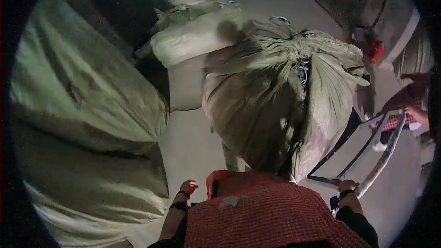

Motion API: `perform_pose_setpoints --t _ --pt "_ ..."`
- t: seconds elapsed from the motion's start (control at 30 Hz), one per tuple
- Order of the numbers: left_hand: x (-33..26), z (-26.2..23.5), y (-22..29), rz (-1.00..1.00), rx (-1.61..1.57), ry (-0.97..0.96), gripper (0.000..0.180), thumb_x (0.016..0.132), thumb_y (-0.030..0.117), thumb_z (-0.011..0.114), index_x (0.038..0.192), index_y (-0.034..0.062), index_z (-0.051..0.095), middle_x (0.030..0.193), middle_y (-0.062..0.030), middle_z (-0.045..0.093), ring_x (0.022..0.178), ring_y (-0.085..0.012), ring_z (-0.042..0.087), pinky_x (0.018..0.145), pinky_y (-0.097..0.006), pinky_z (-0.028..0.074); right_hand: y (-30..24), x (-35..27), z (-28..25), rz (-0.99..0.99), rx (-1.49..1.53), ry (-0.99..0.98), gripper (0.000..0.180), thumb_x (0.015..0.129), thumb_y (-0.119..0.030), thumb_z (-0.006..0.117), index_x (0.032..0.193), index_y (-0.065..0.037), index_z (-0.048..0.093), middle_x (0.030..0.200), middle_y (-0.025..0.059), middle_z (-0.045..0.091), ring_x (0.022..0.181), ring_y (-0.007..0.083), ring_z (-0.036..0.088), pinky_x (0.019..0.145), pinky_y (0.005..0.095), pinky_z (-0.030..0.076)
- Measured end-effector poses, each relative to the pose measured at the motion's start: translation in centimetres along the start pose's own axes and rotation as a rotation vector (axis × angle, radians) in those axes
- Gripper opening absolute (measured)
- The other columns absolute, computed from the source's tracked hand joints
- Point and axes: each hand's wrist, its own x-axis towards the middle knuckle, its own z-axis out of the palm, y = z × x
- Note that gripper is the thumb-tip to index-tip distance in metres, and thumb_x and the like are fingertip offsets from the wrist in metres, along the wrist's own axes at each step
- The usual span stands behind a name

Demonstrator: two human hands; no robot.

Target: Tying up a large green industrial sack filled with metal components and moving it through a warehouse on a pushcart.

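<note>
My right hand (347,185) is closed round the near end of a hand cart's metal frame (382,158). On that cart rests a large, bulging woven sack (257,105), its mouth gathered and tied with pale cord. My left hand (188,187) hangs beside my red checked apron (266,211), fingers curled in and nothing visible in them. It is near the big covered bales on the left and touches none of them. Both wrists wear dark bands.
Large bales in pale cloth (87,82) stack up along the left. Farther off lie more white sacks (197,36) on the grey floor (183,133). At the right, another person's hand (417,115) is on the cart frame's far end. A red object (375,50) stands behind.
</note>
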Motion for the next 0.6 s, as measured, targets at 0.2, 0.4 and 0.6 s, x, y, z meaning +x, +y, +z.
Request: perform_pose_setpoints --t 0.2,0.4,0.6 --pt "13.1 -13.0 5.0 0.300 0.067 0.461 0.069 0.065 0.029 0.069 0.121 0.0028 0.038 0.115 -0.0170 0.047 0.105 -0.0299 0.047 0.084 -0.038 0.042 -12.1 2.7 0.7 -0.470 0.442 0.185 0.104 0.053 -0.055 0.069 0.129 -0.002 0.022 0.131 0.0191 0.026 0.123 0.0329 0.022 0.099 0.0430 0.023" --pt "22.7 -24.6 20.5 0.365 -0.163 0.457 0.086 0.066 0.030 0.069 0.130 0.0004 0.020 0.133 -0.0200 0.021 0.112 -0.0374 0.036 0.096 -0.042 0.031 -25.2 -2.8 -3.6 -0.233 1.522 0.333 0.072 0.056 -0.037 0.074 0.109 0.001 0.043 0.105 0.0217 0.048 0.094 0.0319 0.047 0.080 0.0387 0.040" --pt "29.8 -28.1 27.6 0.305 -0.028 0.127 0.063 0.070 0.030 0.065 0.120 0.0014 0.040 0.121 -0.0196 0.039 0.110 -0.0347 0.039 0.092 -0.042 0.034 -28.0 -0.4 -2.4 0.216 2.673 0.278 0.026 0.080 -0.004 0.043 0.105 0.001 0.050 0.099 0.0110 0.055 0.084 0.0221 0.054 0.070 0.0319 0.046"
